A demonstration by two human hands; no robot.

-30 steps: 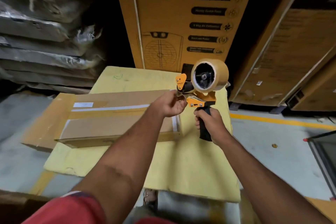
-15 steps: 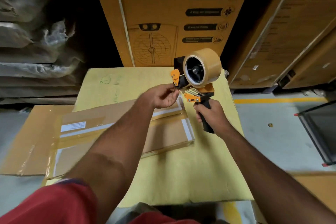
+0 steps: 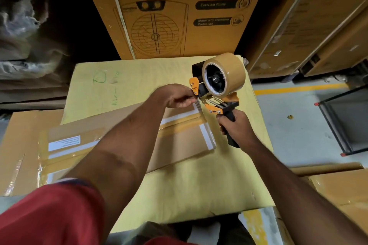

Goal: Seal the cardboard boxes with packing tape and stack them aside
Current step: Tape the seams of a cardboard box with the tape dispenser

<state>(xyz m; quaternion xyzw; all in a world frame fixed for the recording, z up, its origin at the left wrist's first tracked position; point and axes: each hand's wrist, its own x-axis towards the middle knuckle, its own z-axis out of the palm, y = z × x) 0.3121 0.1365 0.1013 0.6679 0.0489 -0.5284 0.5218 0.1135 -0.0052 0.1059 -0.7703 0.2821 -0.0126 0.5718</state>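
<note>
The flat cardboard box (image 3: 179, 141) lies across the left half of the yellow surface (image 3: 199, 185), its left end overhanging the surface's left edge above another taped carton (image 3: 18, 145) that sits lower down. Brown tape strips already run along its top beside white bands and a white label (image 3: 63, 142), so sealing looks partly done; whether the seams are fully closed cannot be judged, because the left forearm covers the box's middle. Stacking is not yet done for this box, since it rests on the surface. Above the box's right end the tape dispenser (image 3: 217, 89), loaded with a full roll of brown packing tape (image 3: 229, 69), is held off the box. The right hand (image 3: 236, 127) has its fingers wrapped round the black handle. The left hand (image 3: 179, 98) has fingers curled at the dispenser's front by the orange guard, apparently pinching the loose tape end, though the tape itself is too thin and blurred to confirm. My guess is the tape is being readied for a further strip. Large printed cartons (image 3: 179, 12) stand beyond the far edge of the surface; their upper parts are cut off, and the print is blurred.
</note>
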